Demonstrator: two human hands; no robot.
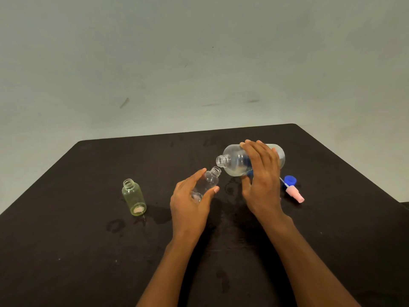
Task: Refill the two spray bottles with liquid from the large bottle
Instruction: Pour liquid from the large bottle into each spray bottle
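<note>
Grips: left hand (190, 200) clasps spray bottle (208, 182); right hand (261, 180) clasps large bottle (236, 161).
Risk: we expect spillage if the mouths misalign.

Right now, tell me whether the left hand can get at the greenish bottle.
Likely yes: only bare table lies between the left hand and the greenish bottle. But that hand grips the small clear bottle, so it would have to set that down first.

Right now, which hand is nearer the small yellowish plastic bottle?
Left. The left hand is right of the yellowish plastic bottle; the right hand, farther right, grips the large clear bottle.
</note>
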